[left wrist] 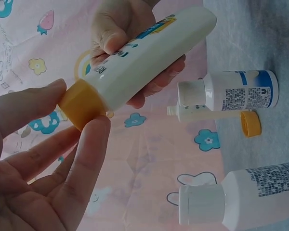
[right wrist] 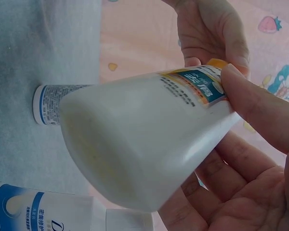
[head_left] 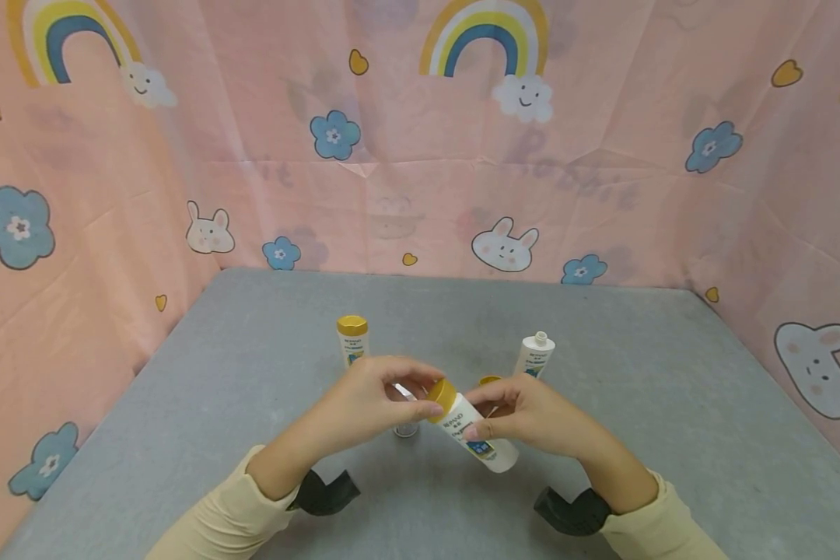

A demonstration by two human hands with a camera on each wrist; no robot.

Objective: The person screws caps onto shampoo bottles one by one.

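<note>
Above the surface (head_left: 427, 315), toward its near edge, your left fingers (head_left: 423, 409) pinch the yellow cap (head_left: 443, 393) and right fingers (head_left: 493, 428) clamp the white bottle (head_left: 487, 448), likely light, slick and squeezable, so hold mid-body, gently.

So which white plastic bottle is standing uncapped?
The white plastic bottle at back right: its narrow neck is bare. The back-left bottle and hand-held bottle wear gold caps.
</note>
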